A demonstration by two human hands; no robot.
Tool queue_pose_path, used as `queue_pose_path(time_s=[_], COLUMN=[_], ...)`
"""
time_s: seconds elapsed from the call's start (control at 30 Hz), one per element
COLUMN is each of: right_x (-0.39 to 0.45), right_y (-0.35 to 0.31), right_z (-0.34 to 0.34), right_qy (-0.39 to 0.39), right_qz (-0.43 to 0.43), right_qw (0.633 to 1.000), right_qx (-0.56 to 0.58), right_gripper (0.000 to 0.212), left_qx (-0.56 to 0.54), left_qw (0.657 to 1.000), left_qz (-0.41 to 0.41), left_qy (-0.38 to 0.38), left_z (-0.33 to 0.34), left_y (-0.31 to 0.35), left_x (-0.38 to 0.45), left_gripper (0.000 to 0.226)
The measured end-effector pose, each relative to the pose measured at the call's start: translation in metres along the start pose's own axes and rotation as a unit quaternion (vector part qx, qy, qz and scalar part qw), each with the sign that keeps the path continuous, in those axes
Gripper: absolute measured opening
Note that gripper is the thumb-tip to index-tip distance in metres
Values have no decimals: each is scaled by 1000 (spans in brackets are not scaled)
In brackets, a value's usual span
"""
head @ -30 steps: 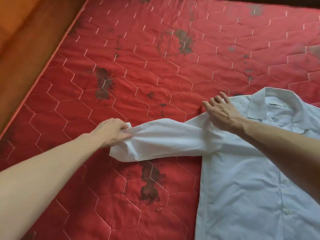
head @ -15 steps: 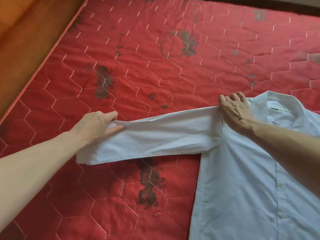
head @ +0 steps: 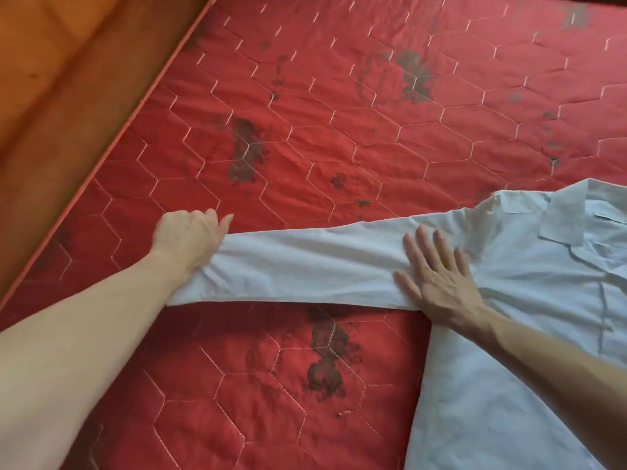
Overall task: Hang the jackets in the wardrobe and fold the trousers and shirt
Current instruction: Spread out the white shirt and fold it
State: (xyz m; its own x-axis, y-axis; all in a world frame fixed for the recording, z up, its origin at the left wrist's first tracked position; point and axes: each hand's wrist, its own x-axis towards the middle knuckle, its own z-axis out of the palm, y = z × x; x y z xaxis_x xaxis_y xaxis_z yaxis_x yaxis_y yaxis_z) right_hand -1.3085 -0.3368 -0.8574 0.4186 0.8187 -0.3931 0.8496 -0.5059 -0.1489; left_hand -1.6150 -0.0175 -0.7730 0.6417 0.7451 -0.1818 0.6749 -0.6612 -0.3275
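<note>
Both hands are on the shirt [head: 509, 334], which lies collar-up at the right of the frame on the red quilted mattress [head: 305, 147]. Our left hand [head: 190, 235] is curled round the cuff end of the sleeve [head: 305, 266] and holds it stretched toward the left of the frame. Our right hand [head: 437, 276] lies flat with fingers spread, pressing the cloth near the armpit seam. To do this step well, we judge we should keep the cuff taut while the flat palm strokes outward along the sleeve, so wrinkles run out before we fold it over the body. Bare mattress lies wide above and below the sleeve, leaving ample room to swing it inward. The mattress edge and the wooden frame [head: 68, 113] run diagonally at the upper left, near our left hand, so we should pull no farther that way.
</note>
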Motion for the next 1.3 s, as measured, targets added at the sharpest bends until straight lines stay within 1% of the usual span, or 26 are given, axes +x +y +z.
queue_pose_path(time_s=[0.07, 0.1, 0.17, 0.23, 0.27, 0.33, 0.4, 0.43, 0.5, 0.57, 0.63, 0.67, 0.73, 0.8, 0.87, 0.9, 0.93, 1.0, 1.03, 1.07, 1.1, 1.13, 1.17, 1.2, 1.23, 1.3], right_x=[6, 9, 13, 15, 15, 13, 12, 11, 10, 11, 13, 14, 19, 27, 30, 28, 23, 11, 3, -7, -18, -29, -39, -48, -55, -66], right_y=[-4, -5, -4, -2, -3, -6, -8, -9, -9, -11, -11, -11, -10, -9, -12, -16, -21, -37, -46, -56, -66, -77, -84, -89, -90, -75], right_z=[8, 10, 10, 8, 7, 5, 3, 3, 0, -3, -3, -4, -14, -30, -51, -60, -67, -78, -81, -82, -84, -85, -86, -86, -86, -87], right_qy=[-22, -31, -49, -65, -67, -64, -63, -63, -63, -76, -87, -107, -167, -224, -252, -247, -230, -152, -101, -63, -56, -77, -109, -125, -119, -66], right_qz=[19, 27, 36, 38, 39, 42, 49, 52, 52, 55, 62, 71, 78, 72, 73, 74, 65, 20, 1, -6, 5, 26, 48, 65, 75, 94], right_qw=[1000, 999, 998, 997, 997, 997, 996, 996, 996, 995, 994, 991, 983, 972, 964, 966, 971, 981, 975, 951, 904, 839, 769, 715, 680, 623], right_qx=[5, 11, 16, 19, 21, 28, 32, 37, 41, 42, 33, 31, 17, -15, -34, -22, 6, 115, 198, 303, 423, 537, 628, 685, 720, 773], right_gripper=[84, 86, 88, 89, 90, 89, 87, 86, 85, 85, 90, 95, 103, 110, 114, 112, 106, 89, 80, 73, 66, 61, 58, 56, 57, 58], left_qx=[27, 24, -37, -145, -197, -271, -316, -335, -371, -418, -461, -474, -499, -525, -546, -562, -590, -662, -684, -696, -705, -714, -729, -742, -742, -714], left_qw=[999, 998, 990, 965, 945, 907, 882, 873, 858, 836, 811, 807, 801, 791, 782, 774, 756, 706, 690, 684, 679, 672, 657, 646, 651, 691], left_qz=[-30, -60, -137, -219, -257, -307, -335, -343, -347, -347, -351, -346, -324, -303, -291, -284, -275, -247, -228, -207, -190, -178, -163, -145, -122, -56], left_qy=[-7, -3, 3, -25, -53, -100, -97, -86, -77, -81, -76, -71, -70, -80, -76, -69, -63, -58, -63, -69, -75, -85, -97, -106, -105, -100], left_z=[8, 12, 22, 35, 41, 49, 55, 56, 60, 62, 61, 59, 54, 43, 28, 20, 10, -13, -25, -38, -51, -63, -77, -90, -103, -125], left_y=[-17, -23, -24, -16, -10, 3, 14, 18, 20, 18, 15, 14, 10, 11, 18, 25, 35, 61, 77, 97, 118, 141, 165, 189, 212, 253], left_x=[-12, -20, -39, -56, -63, -75, -81, -82, -79, -76, -74, -72, -68, -66, -63, -61, -59, -55, -53, -51, -49, -47, -47, -50, -53, -61], left_gripper=[42, 38, 35, 39, 44, 57, 66, 66, 63, 56, 40, 30, 22, 24, 31, 31, 29, 19, 11, 8, 9, 10, 12, 14, 18, 21])
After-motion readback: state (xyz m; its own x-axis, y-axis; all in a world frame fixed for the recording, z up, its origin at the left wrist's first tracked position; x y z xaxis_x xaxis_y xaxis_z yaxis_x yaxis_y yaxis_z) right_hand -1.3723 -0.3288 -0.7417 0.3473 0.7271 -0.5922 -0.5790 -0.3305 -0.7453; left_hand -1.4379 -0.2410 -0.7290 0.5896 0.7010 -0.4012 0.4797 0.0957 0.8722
